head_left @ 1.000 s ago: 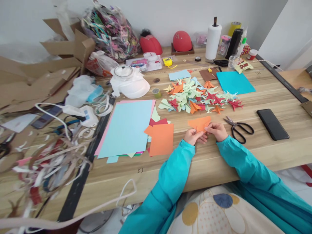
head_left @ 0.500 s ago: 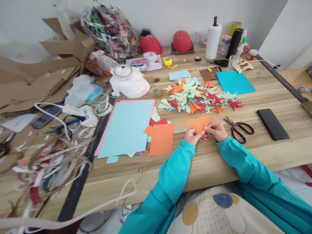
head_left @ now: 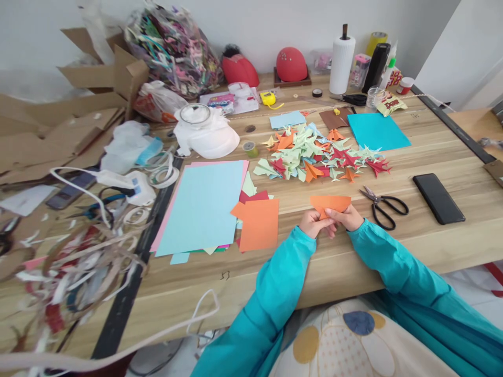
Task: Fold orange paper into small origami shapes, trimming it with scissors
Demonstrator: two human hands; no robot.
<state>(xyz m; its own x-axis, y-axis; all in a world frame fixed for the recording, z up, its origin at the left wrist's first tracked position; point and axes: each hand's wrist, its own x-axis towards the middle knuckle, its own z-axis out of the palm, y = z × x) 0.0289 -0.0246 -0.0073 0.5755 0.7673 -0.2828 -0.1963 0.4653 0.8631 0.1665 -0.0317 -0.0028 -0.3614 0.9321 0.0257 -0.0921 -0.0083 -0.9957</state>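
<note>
A folded piece of orange paper point(head_left: 332, 202) is held just above the table's front part, its long straight edge facing away from me. My left hand point(head_left: 314, 222) pinches its lower left side, thumb reaching across to the middle. On the other side my right hand point(head_left: 348, 217) presses the paper between thumb and fingers; some fingertips are hidden behind it. Beyond the hands lies a heap of folded paper figures point(head_left: 301, 152) in green, red, orange and blue. Black-handled scissors point(head_left: 383, 204) rest open to the right of my right hand.
To the left lie orange paper sheets point(head_left: 259, 225) and a stack topped by light blue paper point(head_left: 204, 207). A black phone point(head_left: 439, 199) lies at the right. Turquoise felt-like sheet point(head_left: 379, 131) lies behind it. Strips and cables point(head_left: 84, 267) clutter the left side.
The orange paper has turned in my hands, and its straight upper edge now extends farther right. My right thumb has shifted left onto the paper's middle.
</note>
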